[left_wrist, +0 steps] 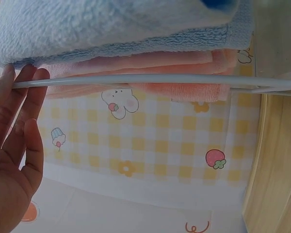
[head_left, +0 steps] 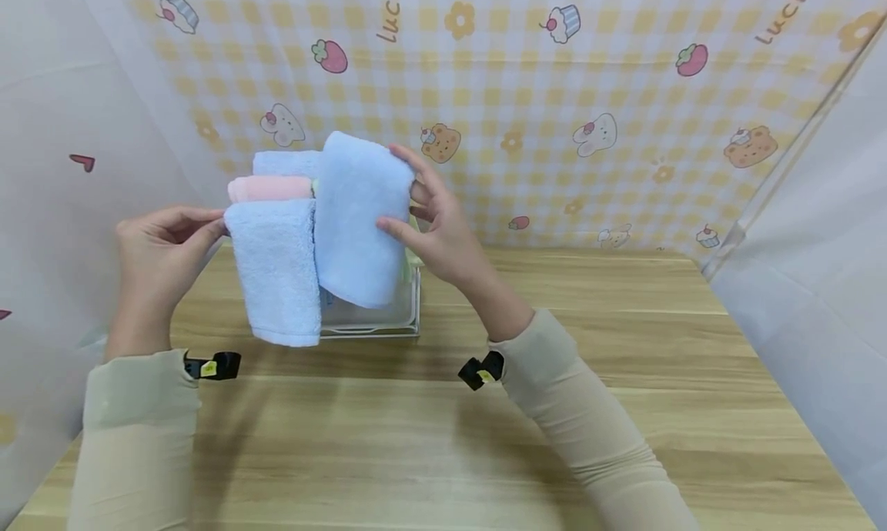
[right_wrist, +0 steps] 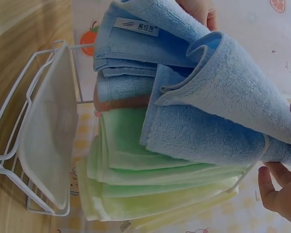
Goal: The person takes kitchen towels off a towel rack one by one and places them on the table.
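Observation:
A light blue towel (head_left: 277,277) hangs over the front bar of a white wire rack (left_wrist: 174,79), and my left hand (head_left: 155,254) pinches its upper left corner at the bar's end. To its right, a second light blue towel (head_left: 363,215) hangs draped over the rack, overlapping the first. My right hand (head_left: 443,231) grips this towel's right edge, thumb in front and fingers behind. Behind the left towel lie a pink towel (head_left: 273,188) and another blue towel (head_left: 284,161). Green towels (right_wrist: 131,141) and a yellow-green towel (right_wrist: 106,206) hang behind the right towel.
The rack's base holds a pale translucent tray (right_wrist: 51,126), low above the wooden table (head_left: 360,439). A yellow checked cloth (head_left: 513,100) with printed cartoons hangs behind the rack, and white cloth (head_left: 41,231) stands at the left side.

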Demonstrator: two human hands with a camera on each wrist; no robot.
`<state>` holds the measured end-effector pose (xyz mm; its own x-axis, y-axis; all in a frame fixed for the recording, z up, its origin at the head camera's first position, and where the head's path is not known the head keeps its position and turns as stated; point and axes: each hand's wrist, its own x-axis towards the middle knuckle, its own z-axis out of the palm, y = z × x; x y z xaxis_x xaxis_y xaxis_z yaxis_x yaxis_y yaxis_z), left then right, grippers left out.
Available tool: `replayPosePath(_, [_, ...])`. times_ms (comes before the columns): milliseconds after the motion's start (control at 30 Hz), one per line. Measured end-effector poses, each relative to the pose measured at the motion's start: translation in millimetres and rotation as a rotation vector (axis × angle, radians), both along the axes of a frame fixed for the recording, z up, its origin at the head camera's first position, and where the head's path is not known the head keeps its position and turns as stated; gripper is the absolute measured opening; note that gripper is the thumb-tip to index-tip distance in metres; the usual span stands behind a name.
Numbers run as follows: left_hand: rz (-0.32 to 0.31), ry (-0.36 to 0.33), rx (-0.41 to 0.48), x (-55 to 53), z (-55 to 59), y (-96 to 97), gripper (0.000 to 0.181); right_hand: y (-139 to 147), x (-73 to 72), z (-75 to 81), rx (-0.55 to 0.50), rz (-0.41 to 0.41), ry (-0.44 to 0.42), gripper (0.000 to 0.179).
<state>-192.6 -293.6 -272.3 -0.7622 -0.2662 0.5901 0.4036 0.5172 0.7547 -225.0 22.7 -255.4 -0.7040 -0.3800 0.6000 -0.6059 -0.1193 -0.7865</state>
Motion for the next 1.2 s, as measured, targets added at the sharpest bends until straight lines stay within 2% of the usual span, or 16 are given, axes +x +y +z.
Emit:
replayPosePath(200, [-0.005, -0.006, 0.003, 1.8, 1.2, 0.5, 0.014, 2.5, -1.0, 3.3, -0.07, -0.027, 0.009, 0.08])
replayPosePath(500, [-0.006, -0.005, 0.017, 0.6, -0.4, 0.9, 0.013, 14.5, 1.1, 13.5, -0.178, -0.117, 0.093, 0.079])
replayPosePath(667, [-0.011, 0.01, 0.02, 0.2, -0.2, 1.2, 0.013, 24.2, 3.4, 18.9, -0.277, -0.172, 0.12, 0.077])
replayPosePath(867, [-0.013, 0.018, 0.019, -0.8, -0.3, 1.8, 0.013, 41.9, 2.8, 23.4, -0.407, -0.19, 0.131, 0.077])
replayPosePath(1000, [-0.007, 0.025, 0.008, -1.2, -0.2, 2.0, 0.013, 56.7, 0.7, 24.8, -0.437, -0.199, 0.159, 0.079])
replayPosePath(1200, [-0.01, 0.045, 0.005, 0.1, 0.1, 2.3, 0.012, 73.1, -0.9, 21.0, -0.446, -0.246, 0.142, 0.076])
